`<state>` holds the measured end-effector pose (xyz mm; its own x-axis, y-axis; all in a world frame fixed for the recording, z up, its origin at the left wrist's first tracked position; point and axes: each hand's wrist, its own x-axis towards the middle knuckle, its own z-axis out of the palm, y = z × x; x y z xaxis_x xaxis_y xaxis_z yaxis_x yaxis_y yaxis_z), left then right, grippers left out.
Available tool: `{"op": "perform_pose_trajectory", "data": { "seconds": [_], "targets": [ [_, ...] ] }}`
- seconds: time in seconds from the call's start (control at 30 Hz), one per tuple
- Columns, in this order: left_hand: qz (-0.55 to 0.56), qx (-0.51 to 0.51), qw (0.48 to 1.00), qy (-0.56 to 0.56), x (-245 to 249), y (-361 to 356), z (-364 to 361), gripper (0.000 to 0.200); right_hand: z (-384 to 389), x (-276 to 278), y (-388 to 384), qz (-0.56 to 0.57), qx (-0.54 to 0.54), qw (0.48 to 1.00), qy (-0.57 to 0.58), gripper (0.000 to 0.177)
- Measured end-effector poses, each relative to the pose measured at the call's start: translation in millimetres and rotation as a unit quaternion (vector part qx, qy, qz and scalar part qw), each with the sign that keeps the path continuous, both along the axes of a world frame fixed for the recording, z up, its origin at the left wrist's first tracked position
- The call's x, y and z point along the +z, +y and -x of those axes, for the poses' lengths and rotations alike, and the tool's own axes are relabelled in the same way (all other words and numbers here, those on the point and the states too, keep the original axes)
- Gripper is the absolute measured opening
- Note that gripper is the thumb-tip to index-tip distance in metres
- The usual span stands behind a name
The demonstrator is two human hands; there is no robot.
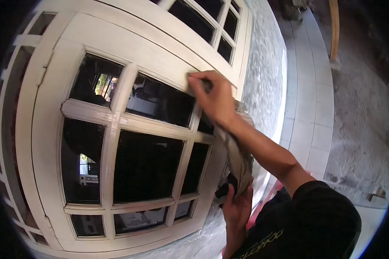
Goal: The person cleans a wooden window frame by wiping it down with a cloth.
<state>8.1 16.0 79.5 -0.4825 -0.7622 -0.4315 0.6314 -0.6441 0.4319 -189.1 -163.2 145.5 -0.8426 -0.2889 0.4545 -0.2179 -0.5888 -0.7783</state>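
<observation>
A white window frame [112, 123] with dark glass panes fills the left and middle of the view. Against its upper rail is one hand, my left hand [214, 93], its thumb and fingertips pinched on something small and dark that I cannot make out. A greyish cloth [235, 157] hangs below that forearm. Lower down, my right hand [239, 205] holds the bottom of this cloth, with a black item [225, 187] beside its fingers.
Another white window panel [222, 26] stands above. To the right are a rough grey wall [266, 64], a pale tiled strip [309, 95], a grey ground surface [358, 116] and a wooden post [334, 30]. Something red shows behind the dark shirt.
</observation>
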Motion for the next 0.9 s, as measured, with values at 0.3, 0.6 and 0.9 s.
{"op": "perform_pose_trajectory", "data": {
  "seconds": [0.3, 0.6, 0.9],
  "targets": [
    [0.088, -0.029, 0.994, -0.051, 31, -1, 7, 0.049, -4, -18, -10, -0.013, -0.029, 0.998, 0.051, 0.018],
    [0.107, 0.002, 0.994, 0.010, 35, -4, -7, 0.053, -3, 75, -15, 0.058, -0.044, 0.990, 0.120, 0.018],
    [0.079, -0.022, 0.996, 0.027, 25, 0, -5, 0.052, -5, 14, -10, -0.009, -0.046, 0.993, 0.112, 0.020]
  ]
}}
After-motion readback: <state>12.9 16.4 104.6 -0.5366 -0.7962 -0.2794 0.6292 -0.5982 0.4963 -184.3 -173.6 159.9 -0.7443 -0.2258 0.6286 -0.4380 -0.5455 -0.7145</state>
